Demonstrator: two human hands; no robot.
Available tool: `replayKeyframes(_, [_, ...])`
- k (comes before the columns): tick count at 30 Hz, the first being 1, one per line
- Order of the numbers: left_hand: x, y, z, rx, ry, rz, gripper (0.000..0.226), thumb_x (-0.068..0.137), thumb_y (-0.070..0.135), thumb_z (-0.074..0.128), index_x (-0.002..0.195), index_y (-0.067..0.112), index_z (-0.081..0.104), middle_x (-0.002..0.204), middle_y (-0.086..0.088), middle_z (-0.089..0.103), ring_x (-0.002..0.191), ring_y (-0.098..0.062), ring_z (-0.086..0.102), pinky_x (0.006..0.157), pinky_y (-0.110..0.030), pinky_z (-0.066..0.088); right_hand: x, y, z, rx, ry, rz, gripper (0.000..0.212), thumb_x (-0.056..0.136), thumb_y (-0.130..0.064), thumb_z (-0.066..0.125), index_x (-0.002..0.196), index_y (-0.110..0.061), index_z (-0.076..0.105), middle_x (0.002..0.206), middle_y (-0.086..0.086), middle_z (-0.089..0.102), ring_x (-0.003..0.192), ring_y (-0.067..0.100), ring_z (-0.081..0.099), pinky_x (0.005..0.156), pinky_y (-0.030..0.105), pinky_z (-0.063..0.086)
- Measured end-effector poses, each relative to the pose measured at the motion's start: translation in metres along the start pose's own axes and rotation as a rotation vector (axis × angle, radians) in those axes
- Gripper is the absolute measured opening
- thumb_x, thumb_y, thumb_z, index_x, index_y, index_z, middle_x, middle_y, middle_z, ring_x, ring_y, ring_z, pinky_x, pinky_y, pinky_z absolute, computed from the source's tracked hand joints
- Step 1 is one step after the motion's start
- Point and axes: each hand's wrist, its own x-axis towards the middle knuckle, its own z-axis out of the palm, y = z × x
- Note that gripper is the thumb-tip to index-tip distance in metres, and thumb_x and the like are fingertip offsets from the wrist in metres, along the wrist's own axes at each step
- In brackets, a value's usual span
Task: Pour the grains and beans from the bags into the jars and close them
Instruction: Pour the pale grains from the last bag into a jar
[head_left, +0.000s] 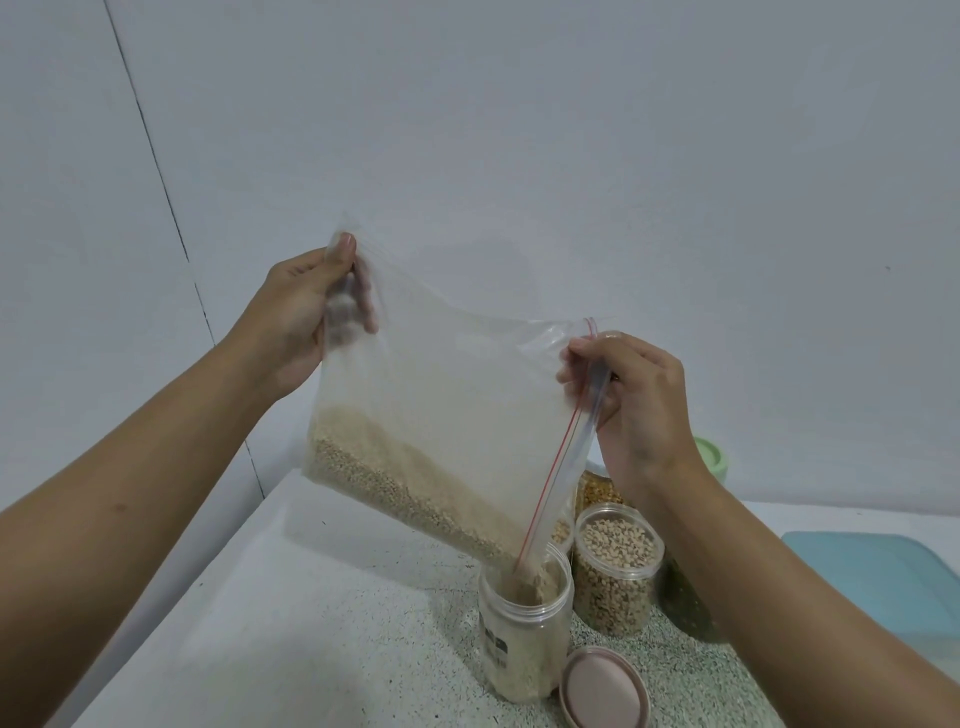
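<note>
Both hands, left hand (306, 306) and right hand (631, 400), pinch the tilted bag (441, 395); grain apparently spills into the open jar (524, 623).

A home kitchen — speckled stone counter (322, 649), jars of beans (618, 571) by a plain wall (519, 130).

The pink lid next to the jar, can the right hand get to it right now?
Probably not yet. The lid lies uncovered on the counter, but the right hand pinches the zip edge of the bag while grain pours into the jar; it would have to let go first.
</note>
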Motion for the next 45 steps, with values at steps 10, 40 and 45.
replayKeyframes(10, [0.0001, -0.0009, -0.0016, 0.012, 0.007, -0.012, 0.045, 0.104, 0.041, 0.052, 0.067, 0.019, 0.067, 0.063, -0.007, 0.064, 0.06, -0.021, 0.059, 0.084, -0.046, 0.038, -0.0001, 0.0004, 0.0015, -0.002, -0.006, -0.011, 0.024, 0.09, 0.004, 0.061, 0.069, -0.004, 0.069, 0.064, 0.006, 0.064, 0.062, 0.018, 0.058, 0.058, 0.023, 0.046])
replayKeyframes(40, [-0.0053, 0.0015, -0.001, -0.002, 0.01, -0.008, 0.046, 0.105, 0.039, 0.051, 0.067, 0.018, 0.067, 0.063, -0.007, 0.063, 0.058, -0.02, 0.059, 0.071, -0.035, 0.047, 0.001, -0.0002, 0.0031, -0.01, 0.015, -0.029, 0.02, 0.09, 0.006, 0.058, 0.072, 0.002, 0.065, 0.064, 0.006, 0.063, 0.058, 0.017, 0.059, 0.056, 0.024, 0.044])
replayKeyframes(45, [-0.005, -0.0011, -0.0021, -0.023, 0.012, -0.012, 0.045, 0.104, 0.038, 0.052, 0.068, 0.018, 0.068, 0.065, -0.007, 0.063, 0.058, -0.021, 0.06, 0.074, -0.037, 0.048, 0.0028, -0.0013, 0.0024, -0.018, 0.016, -0.031, 0.02, 0.09, 0.005, 0.058, 0.072, 0.001, 0.066, 0.064, 0.005, 0.064, 0.059, 0.017, 0.059, 0.057, 0.026, 0.044])
